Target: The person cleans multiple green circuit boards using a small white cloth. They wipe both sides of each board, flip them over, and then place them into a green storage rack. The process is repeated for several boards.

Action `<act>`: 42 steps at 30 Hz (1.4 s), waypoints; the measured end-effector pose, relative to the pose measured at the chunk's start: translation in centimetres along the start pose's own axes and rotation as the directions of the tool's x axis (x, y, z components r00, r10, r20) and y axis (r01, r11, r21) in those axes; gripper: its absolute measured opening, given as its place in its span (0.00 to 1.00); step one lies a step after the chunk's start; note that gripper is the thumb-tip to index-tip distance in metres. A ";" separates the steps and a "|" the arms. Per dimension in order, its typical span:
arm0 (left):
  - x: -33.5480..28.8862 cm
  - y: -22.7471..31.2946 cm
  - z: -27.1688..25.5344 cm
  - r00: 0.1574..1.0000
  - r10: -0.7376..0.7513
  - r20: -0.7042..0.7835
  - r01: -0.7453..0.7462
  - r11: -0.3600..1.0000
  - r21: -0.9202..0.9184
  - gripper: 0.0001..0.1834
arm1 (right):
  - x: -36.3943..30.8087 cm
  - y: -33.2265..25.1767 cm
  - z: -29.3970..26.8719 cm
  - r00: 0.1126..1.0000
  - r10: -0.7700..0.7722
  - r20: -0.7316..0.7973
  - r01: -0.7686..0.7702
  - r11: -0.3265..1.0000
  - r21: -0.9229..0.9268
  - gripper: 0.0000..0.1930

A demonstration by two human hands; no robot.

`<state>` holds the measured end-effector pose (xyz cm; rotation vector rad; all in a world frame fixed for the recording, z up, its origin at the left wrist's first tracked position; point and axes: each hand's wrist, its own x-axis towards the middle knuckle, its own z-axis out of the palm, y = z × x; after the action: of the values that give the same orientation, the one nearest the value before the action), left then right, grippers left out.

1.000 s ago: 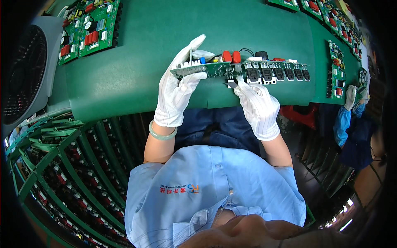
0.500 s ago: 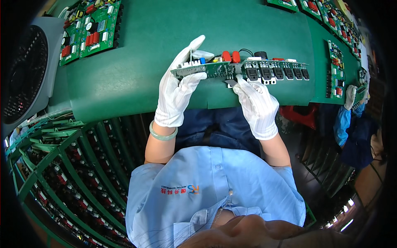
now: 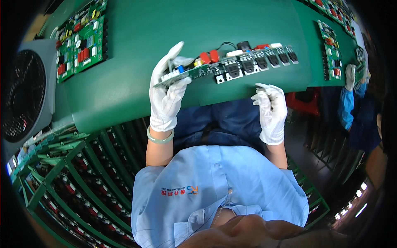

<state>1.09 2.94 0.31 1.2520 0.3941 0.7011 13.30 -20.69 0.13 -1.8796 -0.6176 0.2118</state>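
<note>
My left hand [image 3: 166, 91], in a white striped glove, grips the left end of a green circuit board [image 3: 198, 73], thumb below and fingers behind. The board tilts above the green table. Along its near edge runs a row of black flat components [image 3: 248, 66] with metal tabs; red, blue and white parts rise from its far side. Off to the right, apart from the board, my gloved right hand [image 3: 272, 108] is closed with the fingertips pinched together. A small dark grey flat piece [image 3: 260, 87] shows at those fingertips; its kind is too small to tell.
Finished-looking circuit boards [image 3: 84, 51] lie at the far left, beside a grey fan [image 3: 29, 91]. Another board [image 3: 332, 53] lies at the right. Green racks [image 3: 74, 165] full of boards stand at my left. A co-worker's gloved hand [image 3: 350, 76] is at the far right, near a red stool [image 3: 304, 103].
My right hand has drawn away from the board's underside, rightward and toward me, with the small dark piece. The board has shifted left and tilted, its right end higher.
</note>
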 end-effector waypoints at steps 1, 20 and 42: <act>-0.5 -0.2 0.4 0.999 0.022 -0.049 -0.021 1.000 0.017 0.36 | -0.2 -0.3 -0.5 0.997 0.067 -0.041 -0.065 0.997 0.042 0.09; -9.9 -1.2 5.0 0.876 0.306 0.372 -0.476 0.674 0.565 0.47 | -0.9 -0.6 -2.5 0.993 -0.091 -0.070 0.060 0.929 -0.365 0.28; -9.1 -2.5 7.6 0.911 0.158 0.381 -0.382 0.669 0.637 0.19 | -1.9 0.7 3.4 0.973 -0.193 -0.125 0.136 0.922 -0.363 0.24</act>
<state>-0.12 -9.00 -0.86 2.1643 0.2196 0.6141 10.51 -19.11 -2.13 -2.1489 -0.7365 -0.1710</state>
